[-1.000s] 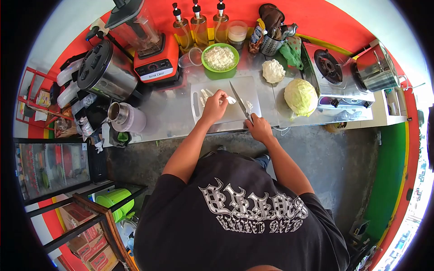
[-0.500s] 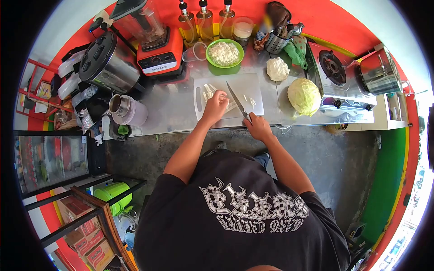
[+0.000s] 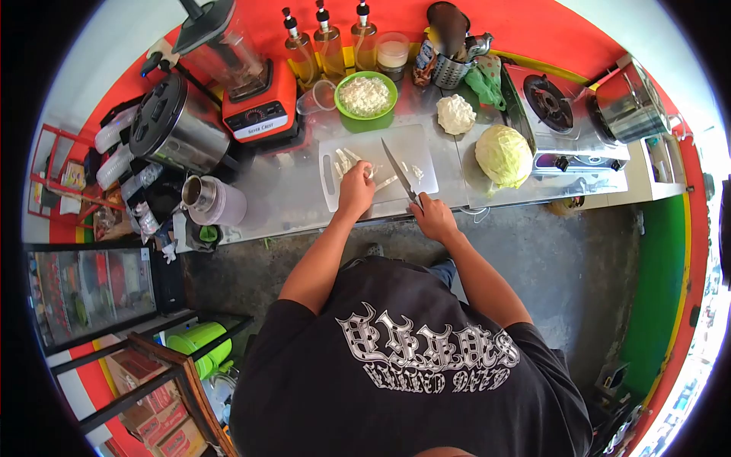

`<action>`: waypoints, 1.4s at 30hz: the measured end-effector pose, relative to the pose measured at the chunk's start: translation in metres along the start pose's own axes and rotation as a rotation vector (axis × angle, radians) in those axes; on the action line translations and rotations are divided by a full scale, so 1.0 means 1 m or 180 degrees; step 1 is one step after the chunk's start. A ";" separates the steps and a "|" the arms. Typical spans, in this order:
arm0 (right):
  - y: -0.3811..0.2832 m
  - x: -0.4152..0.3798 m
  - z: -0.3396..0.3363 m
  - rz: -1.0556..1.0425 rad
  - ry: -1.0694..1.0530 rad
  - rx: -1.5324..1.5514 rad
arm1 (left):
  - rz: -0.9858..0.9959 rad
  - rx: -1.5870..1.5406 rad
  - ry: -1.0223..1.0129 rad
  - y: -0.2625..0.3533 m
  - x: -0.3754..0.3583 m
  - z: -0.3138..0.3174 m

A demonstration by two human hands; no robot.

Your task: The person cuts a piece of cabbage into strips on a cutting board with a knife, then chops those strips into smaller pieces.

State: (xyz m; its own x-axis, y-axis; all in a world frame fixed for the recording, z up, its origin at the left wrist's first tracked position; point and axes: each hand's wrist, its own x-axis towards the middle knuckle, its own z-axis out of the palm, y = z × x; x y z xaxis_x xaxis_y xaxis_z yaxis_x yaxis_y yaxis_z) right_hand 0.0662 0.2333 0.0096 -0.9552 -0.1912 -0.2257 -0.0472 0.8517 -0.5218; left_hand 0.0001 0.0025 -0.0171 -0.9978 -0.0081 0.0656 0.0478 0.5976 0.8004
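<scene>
White strips lie on the left half of the cutting board, where I see them by the person's left hand. Its fingers are curled inward, and from here I cannot tell whether they are clamped on a strip. The right hand is wrapped firmly round the handle of the knife, whose blade slants to the far left over the board. Small white bits lie right of the blade. Beyond the board I see a green bowl of white shreds; to the right, a cabbage. At far left I read "Silver Crest" on the red blender. The black shirt bears ornate white lettering I cannot make out; the labels on the cartons at near left are likewise illegible to me.
</scene>
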 end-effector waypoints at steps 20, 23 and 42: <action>-0.004 -0.008 0.008 0.0289 -0.0010 -0.0049 | -0.0671 -0.0643 0.0505 -0.026 -0.009 -0.035; -0.003 -0.010 0.009 0.0287 0.0121 -0.0010 | -0.0770 -0.0657 0.0479 -0.030 -0.011 -0.038; -0.046 -0.004 0.006 0.0494 0.0195 -0.0377 | 0.1918 0.1279 -0.0163 -0.022 -0.027 -0.017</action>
State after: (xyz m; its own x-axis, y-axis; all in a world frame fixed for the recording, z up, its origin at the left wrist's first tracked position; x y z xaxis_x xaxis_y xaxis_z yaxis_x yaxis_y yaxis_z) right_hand 0.0735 0.1918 0.0299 -0.9695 -0.0262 -0.2435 0.0714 0.9209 -0.3833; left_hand 0.0268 -0.0241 -0.0266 -0.8048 0.4471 0.3904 0.5793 0.7349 0.3526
